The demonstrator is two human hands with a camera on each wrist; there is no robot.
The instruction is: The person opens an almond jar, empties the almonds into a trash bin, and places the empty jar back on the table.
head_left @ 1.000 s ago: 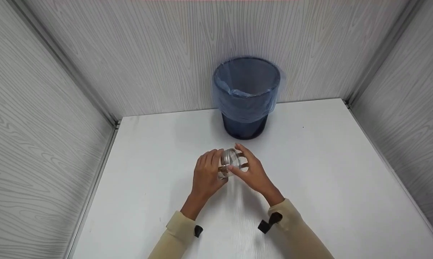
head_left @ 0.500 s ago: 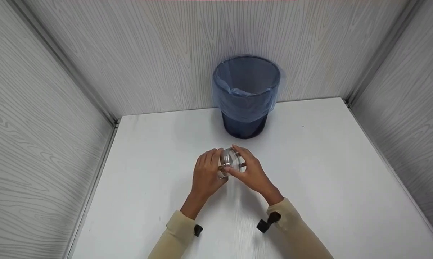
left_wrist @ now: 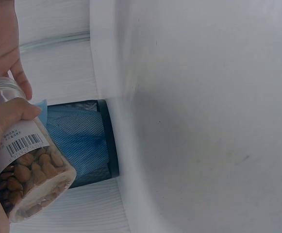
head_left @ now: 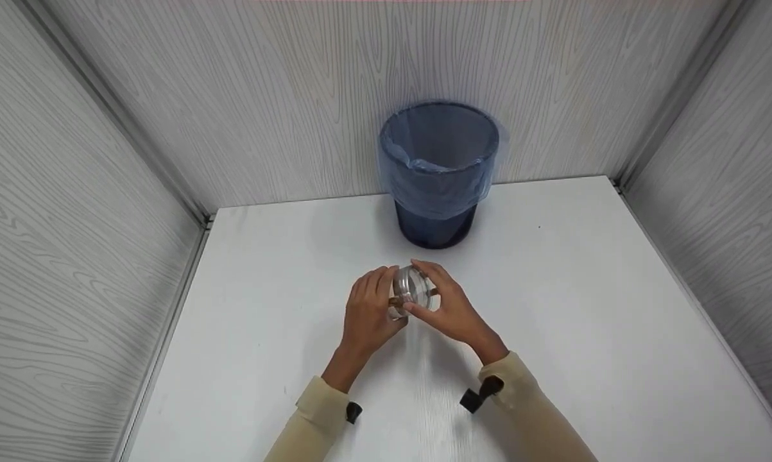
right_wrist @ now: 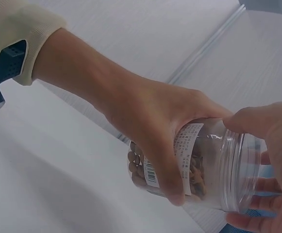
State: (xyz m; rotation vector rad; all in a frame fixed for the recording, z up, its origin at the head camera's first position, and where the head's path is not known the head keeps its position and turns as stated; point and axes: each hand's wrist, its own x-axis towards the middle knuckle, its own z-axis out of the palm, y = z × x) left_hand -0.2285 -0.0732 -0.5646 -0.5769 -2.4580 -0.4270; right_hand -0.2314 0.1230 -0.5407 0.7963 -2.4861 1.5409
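My left hand (head_left: 365, 314) grips the body of a clear plastic jar (right_wrist: 213, 141) of brown nuts, its thumb across the white barcode label (left_wrist: 26, 141) in the left wrist view. The jar is tilted on its side over the table, mouth to the right. At that end my right hand (head_left: 453, 311) holds the clear lid (right_wrist: 250, 167), thumb on the near side and fingers curled round the far side. The nuts (left_wrist: 31, 174) lie toward the jar's base. In the head view the left hand hides most of the jar.
Beyond the hands, a dark blue mesh waste bin (head_left: 437, 224) with a blue plastic liner (head_left: 440, 192) stands near the back of the white table (head_left: 264, 282). Grey wood-grain panels (head_left: 283, 96) enclose the table at the back and both sides.
My right hand's fingers and thumb have shifted slightly left, coming closer round the lid. The left hand and the jar stay in place.
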